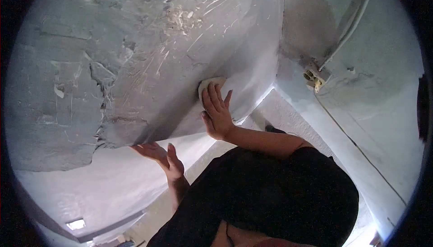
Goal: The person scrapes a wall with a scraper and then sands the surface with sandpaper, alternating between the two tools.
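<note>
My right hand (219, 114) lies over a pale pad with a rounded edge (213, 82) and presses it against the grey, rough wall (149, 71). Only the upper rim of the pad shows past my fingers, so its exact kind cannot be told. Lower and to the left, my left hand (164, 159) is open, thumb raised apart from the fingers. Its fingertips reach the lower edge of the grey layer, where it meets a whiter band of wall (117, 174). Nothing is visible in that hand.
A jagged crack (101, 98) runs down the grey layer, with scrapes and flakes around it. To the right, a socket box (315, 79) with a thin wire (356, 145) hangs on the adjoining wall. A bright square light (76, 224) shows at lower left.
</note>
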Demonstrator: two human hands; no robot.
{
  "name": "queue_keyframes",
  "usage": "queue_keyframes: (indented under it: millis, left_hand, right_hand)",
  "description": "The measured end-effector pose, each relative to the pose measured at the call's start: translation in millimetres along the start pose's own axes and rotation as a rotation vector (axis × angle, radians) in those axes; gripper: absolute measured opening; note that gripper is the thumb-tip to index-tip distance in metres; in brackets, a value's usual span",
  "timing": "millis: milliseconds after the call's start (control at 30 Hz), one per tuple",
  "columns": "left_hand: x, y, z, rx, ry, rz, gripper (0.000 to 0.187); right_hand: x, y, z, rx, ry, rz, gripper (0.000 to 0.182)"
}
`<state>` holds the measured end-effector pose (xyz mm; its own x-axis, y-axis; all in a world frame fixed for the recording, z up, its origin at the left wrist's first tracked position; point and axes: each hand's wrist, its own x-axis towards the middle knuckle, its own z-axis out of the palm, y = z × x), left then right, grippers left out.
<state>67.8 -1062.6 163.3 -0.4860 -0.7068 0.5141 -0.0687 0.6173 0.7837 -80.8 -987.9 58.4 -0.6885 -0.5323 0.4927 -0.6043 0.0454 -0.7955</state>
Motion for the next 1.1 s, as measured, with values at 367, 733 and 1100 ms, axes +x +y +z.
queue_keyframes:
  millis: [367, 733, 1100]
  left_hand:
    - [-49, 47, -13, 0.374, 0.373, -0.083, 0.084]
    - [-116, 69, -6, 0.336, 0.536, -0.402, 0.079]
    - [-92, 70, 15, 0.226, 0.483, -0.309, 0.077]
  right_hand:
    - [14, 42, -24, -0.136, -0.121, -0.303, 0.059]
    - [46, 43, -46, -0.150, -0.042, -0.468, 0.057]
    - [46, 48, -54, -0.169, -0.140, -0.484, 0.064]
